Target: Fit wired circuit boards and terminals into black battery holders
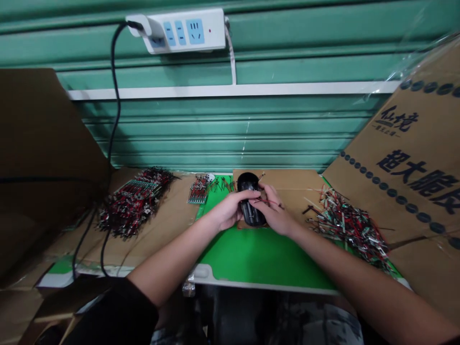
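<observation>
A glossy black, rounded oblong object (248,182) stands on cardboard near the middle of the table, its kind not clear. My left hand (232,209) is closed at its left side, thumb laid across its front. On the other side, my right hand (275,211) is closed against it, fingertips meeting the left thumb. A thin red wire (271,201) comes out from between the fingers of my right hand; whatever it joins is hidden. Left of the hands lies a small green circuit board panel (197,195) with red and black wires.
Larger wired circuit boards (131,203) are heaped at the left, and a tangled pile of wired parts (354,227) lies at the right. Cardboard walls (413,158) flank the green tabletop (266,254). A power strip (194,31) with a hanging black cable (115,96) is on the shutter.
</observation>
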The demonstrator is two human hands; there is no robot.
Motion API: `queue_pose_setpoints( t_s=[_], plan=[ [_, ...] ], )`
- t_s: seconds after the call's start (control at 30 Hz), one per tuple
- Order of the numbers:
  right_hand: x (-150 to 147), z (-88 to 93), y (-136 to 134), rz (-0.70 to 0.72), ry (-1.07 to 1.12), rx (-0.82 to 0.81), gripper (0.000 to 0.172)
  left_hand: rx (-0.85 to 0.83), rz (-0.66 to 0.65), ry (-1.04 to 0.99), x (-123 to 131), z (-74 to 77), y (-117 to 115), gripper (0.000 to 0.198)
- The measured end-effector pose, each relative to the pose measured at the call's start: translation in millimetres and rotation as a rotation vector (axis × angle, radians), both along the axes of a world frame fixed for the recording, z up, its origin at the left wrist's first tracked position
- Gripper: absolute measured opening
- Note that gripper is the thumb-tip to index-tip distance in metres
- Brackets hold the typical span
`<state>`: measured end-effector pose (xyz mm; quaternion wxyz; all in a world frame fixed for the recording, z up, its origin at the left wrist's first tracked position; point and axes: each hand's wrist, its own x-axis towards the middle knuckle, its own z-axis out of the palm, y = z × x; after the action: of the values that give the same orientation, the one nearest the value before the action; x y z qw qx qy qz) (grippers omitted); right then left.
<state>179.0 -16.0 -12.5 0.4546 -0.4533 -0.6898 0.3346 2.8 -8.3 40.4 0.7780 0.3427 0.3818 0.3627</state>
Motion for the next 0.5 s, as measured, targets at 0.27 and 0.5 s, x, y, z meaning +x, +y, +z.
queue_pose_setpoints(
  t_s=[0.27, 0.5],
  plan=[
    [0.2, 24.9, -24.3, 0.376, 0.035, 0.038, 0.079, -0.019, 0.089, -0.063, -8.3, 17.6, -32.0, 0.022],
    [-1.0, 29.7, -33.2, 0.553, 0.196, -0.037, 0.070, -0.151, 0.315, 0.001, -57.2, 24.0, -105.8, 0.029]
  ],
)
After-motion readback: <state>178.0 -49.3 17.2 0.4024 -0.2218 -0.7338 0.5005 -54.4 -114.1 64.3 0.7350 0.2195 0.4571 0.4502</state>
